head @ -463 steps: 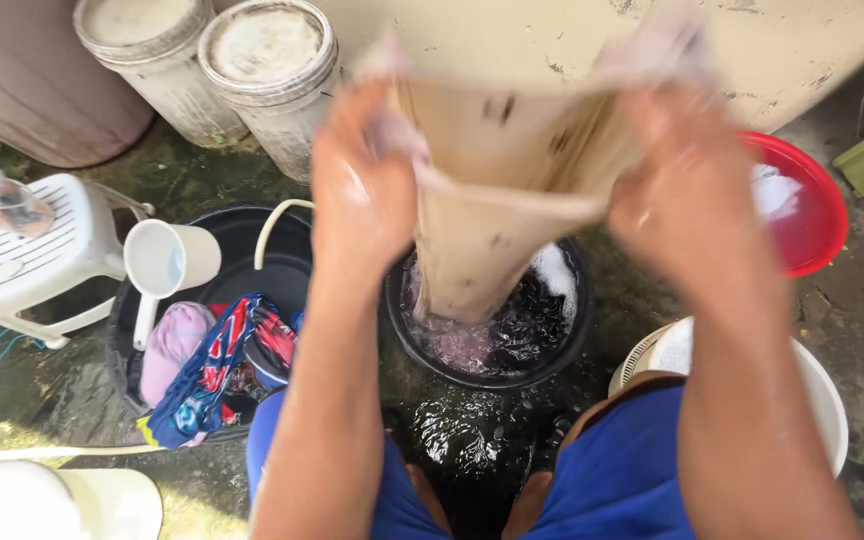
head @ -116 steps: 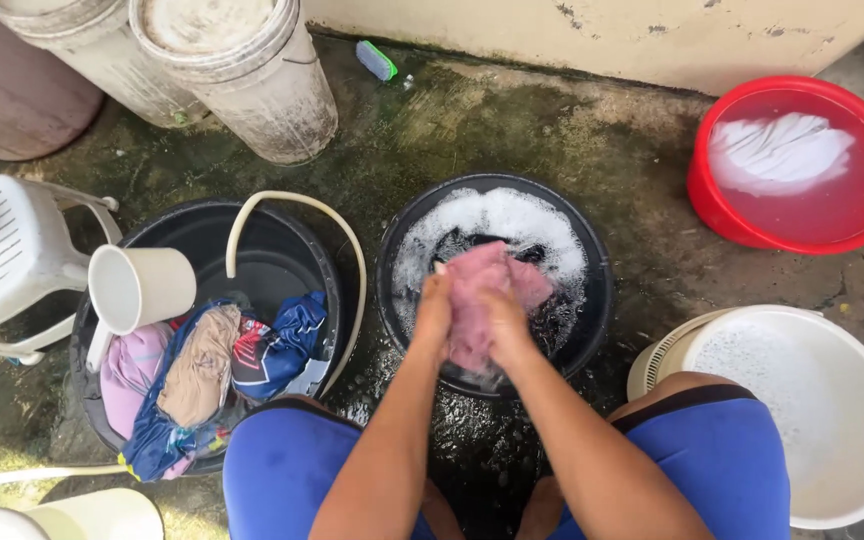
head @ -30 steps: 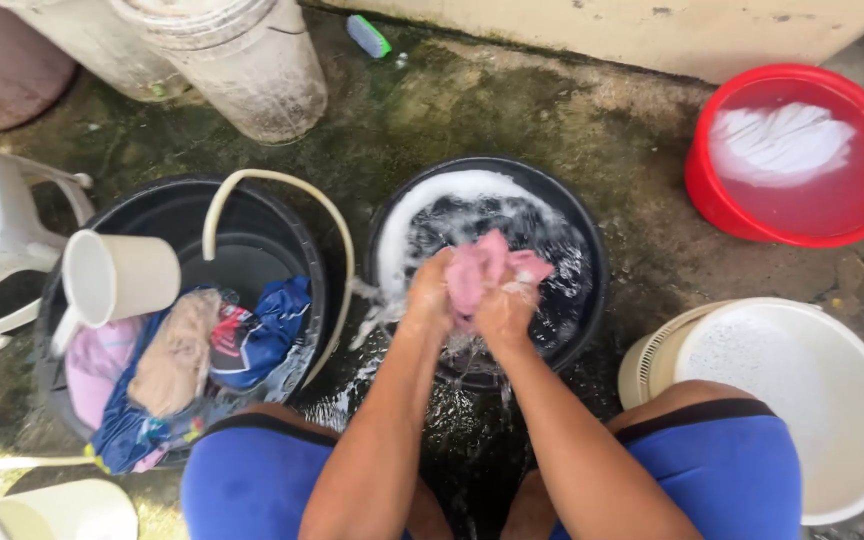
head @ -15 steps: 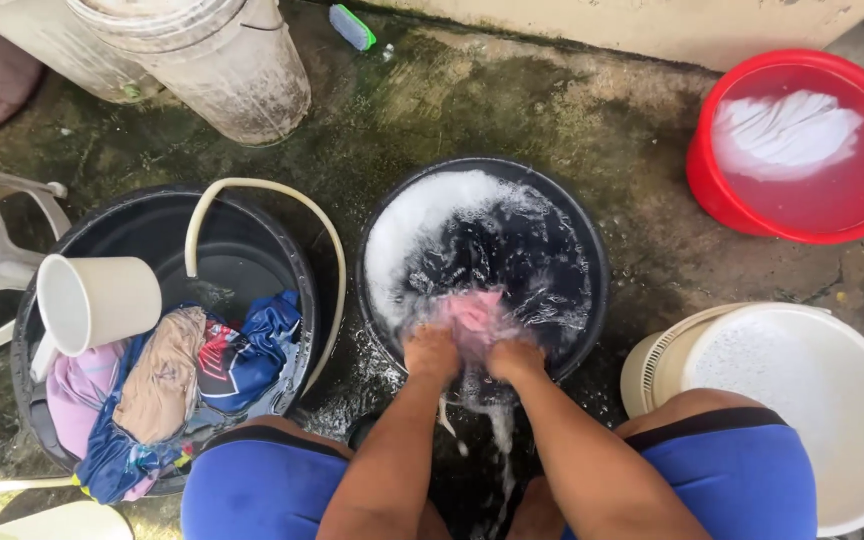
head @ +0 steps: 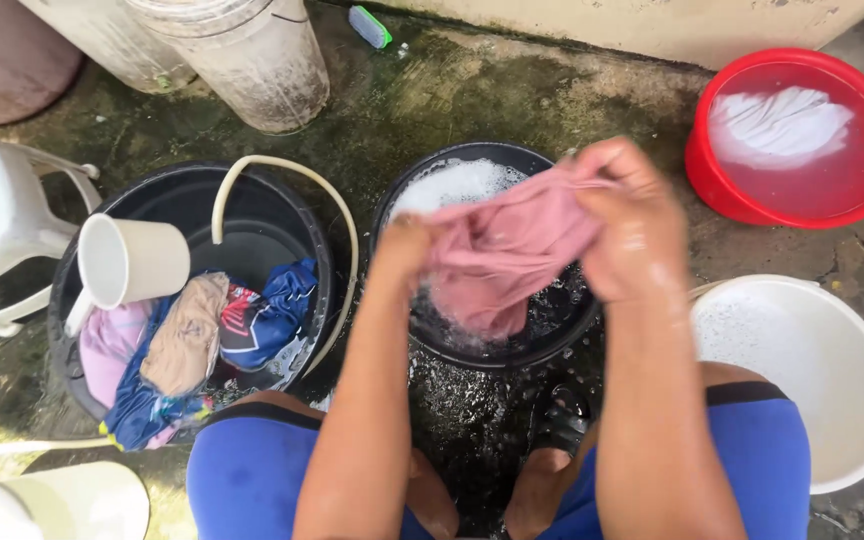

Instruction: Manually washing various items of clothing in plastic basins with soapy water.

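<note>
Both hands grip a wet pink cloth point(head: 507, 255), lifted over the black basin point(head: 562, 325). Left hand point(head: 402, 245) clenched on its 9 o'clock edge, right hand point(head: 632, 225) clenched on the 2 o'clock edge; cloth sags between them. Suds in basin at 11 o'clock. Black tub point(head: 252, 215) with clothes, hose and white jug point(head: 132, 262) at 9 o'clock. Red basin point(head: 712, 195) at 2 o'clock, white basin point(head: 852, 440) at 4 o'clock.

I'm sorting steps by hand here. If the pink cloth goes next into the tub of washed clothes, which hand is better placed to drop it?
Probably the left hand: it grips the pink cloth on the side nearest the tub. The right hand holds the far end, toward the red basin.
</note>
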